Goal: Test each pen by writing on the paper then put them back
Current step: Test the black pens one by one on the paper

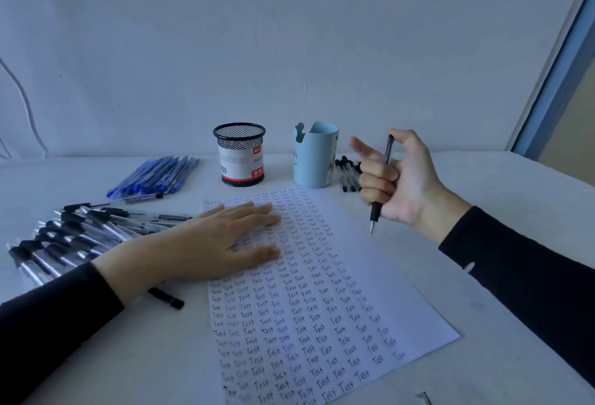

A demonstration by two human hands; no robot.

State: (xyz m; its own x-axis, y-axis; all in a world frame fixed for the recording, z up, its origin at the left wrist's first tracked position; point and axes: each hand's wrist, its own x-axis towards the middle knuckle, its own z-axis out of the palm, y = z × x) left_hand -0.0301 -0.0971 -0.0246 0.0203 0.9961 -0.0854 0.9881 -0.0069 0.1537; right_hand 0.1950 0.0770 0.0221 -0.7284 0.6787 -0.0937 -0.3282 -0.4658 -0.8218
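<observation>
Paper (322,308) fills the near counter (483,211), almost wholly covered in rows of "Test". Our left grip (206,240) lies flat and released on its upper left part, pinning it. Our right grip (392,179) is clenched round one pen (375,211), held near upright with the tip down just off the paper's right edge; the thumb is on the top end and the forefinger sticks out.

Risks as we judge them:
- That is a fist hold, not a writing hold. Shifting it one-handed could drop the pen, which would then roll off the counter.
- Little blank space is left, so a new mark may land on old writing and tell us nothing.
- If the left grip lifts, the sheet can slide mid-stroke.
- Sleeves may smear wet ink.
- Put-back could go wrong with so many places: black pens (74,234) heaped left, blue pens (154,176), more pens (349,174) beside the blue cup (314,156), plus a mesh cup (240,153). Tested and untested pens could mix.
</observation>
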